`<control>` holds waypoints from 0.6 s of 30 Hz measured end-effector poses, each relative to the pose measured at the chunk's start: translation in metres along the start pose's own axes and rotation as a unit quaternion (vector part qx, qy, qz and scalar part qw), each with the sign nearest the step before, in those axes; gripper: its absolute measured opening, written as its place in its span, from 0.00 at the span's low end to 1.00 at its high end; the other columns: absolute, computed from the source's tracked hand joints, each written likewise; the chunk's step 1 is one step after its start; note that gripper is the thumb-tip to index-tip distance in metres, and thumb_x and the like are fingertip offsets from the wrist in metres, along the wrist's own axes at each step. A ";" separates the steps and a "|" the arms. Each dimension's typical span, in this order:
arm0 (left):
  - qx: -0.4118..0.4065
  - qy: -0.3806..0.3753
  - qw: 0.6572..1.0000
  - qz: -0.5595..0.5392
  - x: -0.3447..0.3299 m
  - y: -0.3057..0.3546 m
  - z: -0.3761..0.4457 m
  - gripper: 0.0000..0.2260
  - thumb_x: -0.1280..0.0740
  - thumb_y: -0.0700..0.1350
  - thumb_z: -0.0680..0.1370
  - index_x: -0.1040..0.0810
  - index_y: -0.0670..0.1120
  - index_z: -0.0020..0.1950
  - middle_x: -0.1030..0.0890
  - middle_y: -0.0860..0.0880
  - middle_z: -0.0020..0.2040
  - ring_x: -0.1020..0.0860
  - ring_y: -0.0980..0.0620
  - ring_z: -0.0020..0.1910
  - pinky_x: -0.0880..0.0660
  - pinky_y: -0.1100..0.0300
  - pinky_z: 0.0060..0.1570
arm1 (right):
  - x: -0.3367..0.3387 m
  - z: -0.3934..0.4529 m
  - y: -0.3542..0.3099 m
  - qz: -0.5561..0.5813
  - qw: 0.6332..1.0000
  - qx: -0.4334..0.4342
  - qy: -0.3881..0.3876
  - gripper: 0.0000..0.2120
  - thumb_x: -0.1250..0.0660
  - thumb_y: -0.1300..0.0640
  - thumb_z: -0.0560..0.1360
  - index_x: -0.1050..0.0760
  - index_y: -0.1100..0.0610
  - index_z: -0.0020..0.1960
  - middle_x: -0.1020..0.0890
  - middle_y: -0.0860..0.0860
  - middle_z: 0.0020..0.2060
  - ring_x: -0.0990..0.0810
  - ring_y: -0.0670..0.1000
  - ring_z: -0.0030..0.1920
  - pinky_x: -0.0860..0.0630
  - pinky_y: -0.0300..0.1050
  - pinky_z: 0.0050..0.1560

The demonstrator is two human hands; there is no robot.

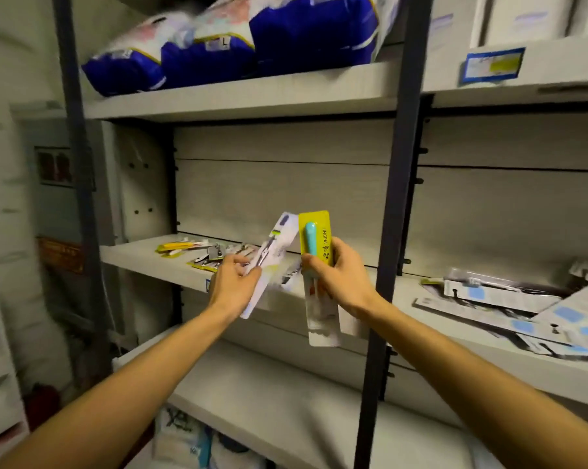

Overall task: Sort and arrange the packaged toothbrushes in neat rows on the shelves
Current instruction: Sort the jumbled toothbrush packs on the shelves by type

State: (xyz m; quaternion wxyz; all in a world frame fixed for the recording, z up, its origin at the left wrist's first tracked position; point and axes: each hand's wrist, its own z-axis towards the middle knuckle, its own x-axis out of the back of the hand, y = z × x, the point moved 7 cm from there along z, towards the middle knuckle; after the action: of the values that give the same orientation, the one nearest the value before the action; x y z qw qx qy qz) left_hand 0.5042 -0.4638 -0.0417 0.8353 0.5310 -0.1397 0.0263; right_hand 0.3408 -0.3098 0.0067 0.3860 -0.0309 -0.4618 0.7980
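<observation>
**Two packaged items held before the middle shelf**

Upper left: three blue-and-white bagged packs [231, 42] lie on the top shelf; the middle one bears a label reading "L". Below, on the middle shelf [140, 257], a loose scatter of small carded items [204, 253] lies unsorted; the count cannot be told. The left hand [233, 282], fingers curled, grips one white carded package [269, 262], tilted, with a slim tool under its blister. Just beside it, the right hand [340, 275] is clamped on one upright package with a yellow card [316, 252] and a teal handle, printed "JINGPAI". A dark upright post [399, 198] divides the bays. Far right: a heap of flat packs with pale blue patches [522, 309], overlapping, lies on the right-hand shelf. Above it, one blue-bordered shelf tag [492, 64], its print blurred.
</observation>
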 end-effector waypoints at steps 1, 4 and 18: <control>0.035 -0.014 0.999 0.020 0.003 -0.016 0.013 0.15 0.28 0.46 0.76 0.26 0.46 0.59 0.19 0.45 0.52 0.20 0.44 0.51 0.27 0.56 0.48 | -0.011 0.009 0.010 -0.003 1.000 -0.014 0.000 0.10 0.29 0.53 0.76 0.25 0.55 0.54 0.16 0.57 0.45 0.17 0.61 0.46 0.20 0.63 0.49; 0.079 -0.069 0.992 0.065 0.003 -0.052 0.053 0.17 0.28 0.43 0.75 0.26 0.46 0.62 0.19 0.44 0.56 0.21 0.43 0.55 0.26 0.56 0.51 | -0.035 0.041 0.043 0.004 0.998 -0.064 0.023 0.11 0.28 0.54 0.76 0.26 0.56 0.54 0.16 0.58 0.47 0.17 0.62 0.48 0.20 0.62 0.51; -0.167 -0.152 0.892 0.392 -0.049 -0.070 0.185 0.04 0.38 0.44 0.79 0.25 0.46 0.47 0.18 0.41 0.55 0.23 0.38 0.58 0.29 0.49 0.58 | -0.113 0.193 0.154 0.045 0.954 -0.296 0.019 0.07 0.37 0.58 0.77 0.25 0.59 0.41 0.26 0.54 0.28 0.29 0.49 0.21 0.34 0.34 0.25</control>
State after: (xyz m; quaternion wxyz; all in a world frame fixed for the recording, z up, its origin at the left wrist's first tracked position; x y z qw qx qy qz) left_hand 0.4329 -0.6544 -0.0426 0.8020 0.2835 -0.4640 0.2473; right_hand 0.2511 -0.5626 -0.0346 0.3323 -0.1797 -0.6678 0.6413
